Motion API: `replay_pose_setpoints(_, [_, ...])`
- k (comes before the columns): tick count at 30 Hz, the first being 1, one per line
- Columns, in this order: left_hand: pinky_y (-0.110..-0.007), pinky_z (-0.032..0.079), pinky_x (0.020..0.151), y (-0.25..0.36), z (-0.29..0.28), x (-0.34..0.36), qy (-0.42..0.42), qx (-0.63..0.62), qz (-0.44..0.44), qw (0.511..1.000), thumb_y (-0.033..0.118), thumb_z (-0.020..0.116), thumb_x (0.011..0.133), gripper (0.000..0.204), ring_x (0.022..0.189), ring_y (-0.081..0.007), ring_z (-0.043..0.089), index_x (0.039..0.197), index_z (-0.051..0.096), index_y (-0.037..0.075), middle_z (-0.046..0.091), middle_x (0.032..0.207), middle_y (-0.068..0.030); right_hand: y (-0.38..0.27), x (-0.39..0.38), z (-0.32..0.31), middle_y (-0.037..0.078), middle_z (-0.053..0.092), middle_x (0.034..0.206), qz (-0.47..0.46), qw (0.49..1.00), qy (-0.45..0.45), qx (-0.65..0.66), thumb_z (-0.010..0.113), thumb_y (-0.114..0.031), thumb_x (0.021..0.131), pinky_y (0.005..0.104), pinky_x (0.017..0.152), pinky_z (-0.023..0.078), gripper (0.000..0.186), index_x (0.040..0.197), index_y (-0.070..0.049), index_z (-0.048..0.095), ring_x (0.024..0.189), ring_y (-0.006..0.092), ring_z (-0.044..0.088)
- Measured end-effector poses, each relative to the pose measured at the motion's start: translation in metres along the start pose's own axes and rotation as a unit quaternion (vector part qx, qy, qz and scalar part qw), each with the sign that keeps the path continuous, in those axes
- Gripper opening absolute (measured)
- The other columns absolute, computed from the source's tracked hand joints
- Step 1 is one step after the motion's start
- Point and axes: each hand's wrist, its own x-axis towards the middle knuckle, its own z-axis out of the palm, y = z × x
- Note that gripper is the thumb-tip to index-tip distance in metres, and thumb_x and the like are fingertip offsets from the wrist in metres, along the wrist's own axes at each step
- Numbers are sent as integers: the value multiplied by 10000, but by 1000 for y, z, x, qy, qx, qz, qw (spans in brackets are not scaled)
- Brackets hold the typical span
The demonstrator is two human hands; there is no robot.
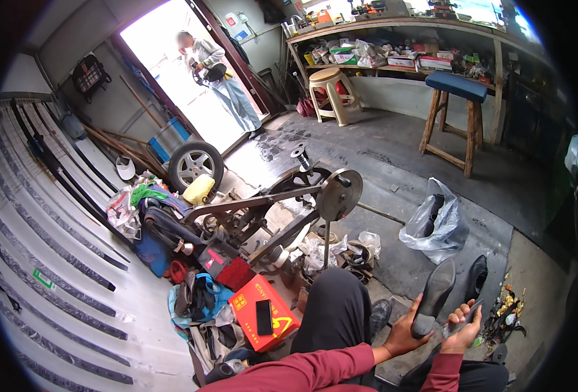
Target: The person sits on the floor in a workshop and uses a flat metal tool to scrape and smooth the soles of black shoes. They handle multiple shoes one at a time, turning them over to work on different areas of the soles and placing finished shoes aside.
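My left hand [403, 336] is closed around the heel end of a dark heeled shoe [438, 286], whose sole faces up and whose toe points away from me. Close by on the right, my right hand [464, 328] pinches a thin grey flat piece [475, 308]; its exact kind cannot be made out. A second black shoe [478, 277] lies on the floor just beyond my right hand. My own shoe [381, 313] shows beside my bent knee [338, 304].
An iron sewing machine with a handwheel [340, 195] stands ahead. Left of my knee, a phone [264, 317] lies on a red box [253, 307]. A plastic bag [432, 225], scraps [506, 312], a blue-topped stool [457, 86] and a person [220, 75] in the doorway are around.
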Motion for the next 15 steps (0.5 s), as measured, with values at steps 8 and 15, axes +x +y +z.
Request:
replay_pose_setpoints(8, [-434,529,1000,1,-4,0,-68,-14,-72,995,319,879,800,1149,1258,-471,620,1659,174,31,494,1530,-280,-2,1,-2,-16,531,808,-12,1000,5,13,515,-438,1097,258,527,425,359,1140,-108,649,597,89,473])
replay_pose_setpoints(15, [-439,529,996,1,-3,0,-65,-7,-77,995,310,889,789,1156,1237,-463,628,1656,179,24,490,1532,-273,-5,2,-7,-9,531,807,-6,1000,-1,26,517,-427,1097,276,536,428,358,1167,-104,655,602,97,472])
